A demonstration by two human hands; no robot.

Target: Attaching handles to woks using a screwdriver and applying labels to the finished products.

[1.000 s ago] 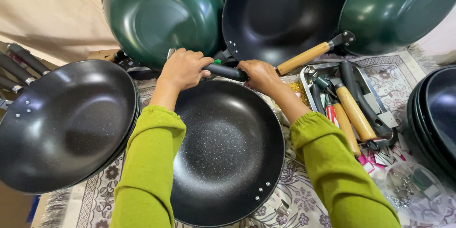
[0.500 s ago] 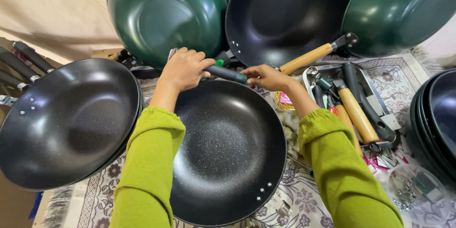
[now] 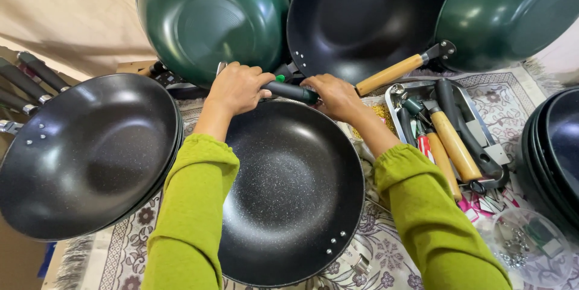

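Note:
A black speckled pan (image 3: 289, 187) without a handle lies in front of me on a patterned cloth. At its far rim my left hand (image 3: 236, 88) grips the black handle of a screwdriver (image 3: 291, 91) with a green collar. My right hand (image 3: 335, 95) holds the other end of the tool at the pan's rim; its tip is hidden under the fingers. Both arms wear lime green sleeves.
A stack of black pans (image 3: 84, 151) sits left, with loose black handles (image 3: 27, 82) beyond. Green pans (image 3: 211, 15) (image 3: 506, 12) and a black pan (image 3: 368, 18) with a wooden handle lean behind. A metal tray (image 3: 482, 139) of handles and tools lies right, beside more pans (image 3: 558, 151).
The screwdriver has tilted slightly and my right hand has shifted a little along it toward the pan rim. The pans have not moved.

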